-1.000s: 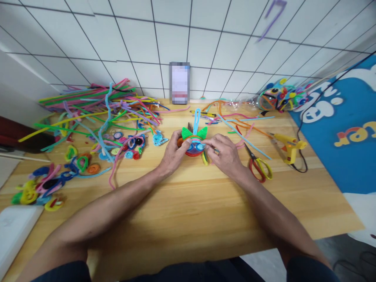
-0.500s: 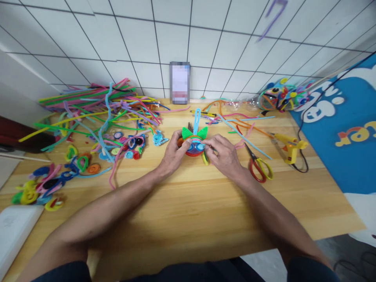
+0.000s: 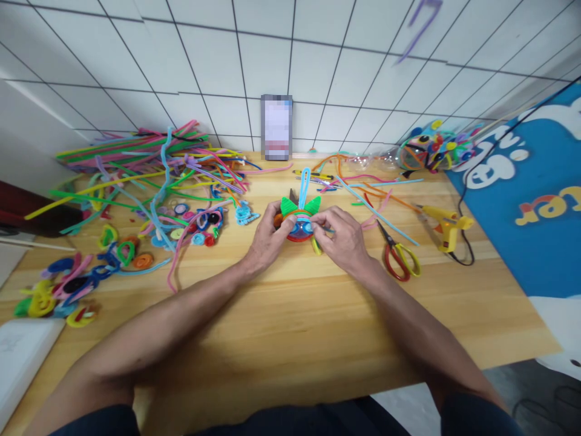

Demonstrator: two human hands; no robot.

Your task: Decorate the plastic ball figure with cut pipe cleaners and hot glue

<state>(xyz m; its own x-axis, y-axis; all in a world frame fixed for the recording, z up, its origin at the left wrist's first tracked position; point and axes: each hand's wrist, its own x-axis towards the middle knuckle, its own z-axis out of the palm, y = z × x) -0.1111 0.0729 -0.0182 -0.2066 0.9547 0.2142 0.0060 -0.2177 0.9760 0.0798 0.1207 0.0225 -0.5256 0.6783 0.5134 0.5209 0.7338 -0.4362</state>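
A colourful pipe-cleaner figure (image 3: 299,227) sits between my hands above the middle of the table. It has two green pointed ears (image 3: 313,204), a tall light-blue loop (image 3: 305,186) on top, blue coils on its front and a red lower rim. My left hand (image 3: 272,233) is closed around the figure's left side, thumb on its front. Thumb and fingers of my right hand (image 3: 338,235) pinch at the right blue coil; the fingers partly hide what they grip. A yellow-green piece (image 3: 316,245) shows below the figure, beside my right hand.
Scissors (image 3: 398,254) and a yellow glue gun (image 3: 447,229) lie to the right. Loose pipe cleaners (image 3: 131,151) and coiled pieces (image 3: 77,284) cover the left side. A phone (image 3: 276,128) leans on the tiled wall. A decorated clear bottle (image 3: 417,154) lies at the back right.
My right hand has shifted slightly left, its fingertips closer over the right blue coil. The left hand keeps its hold on the figure.
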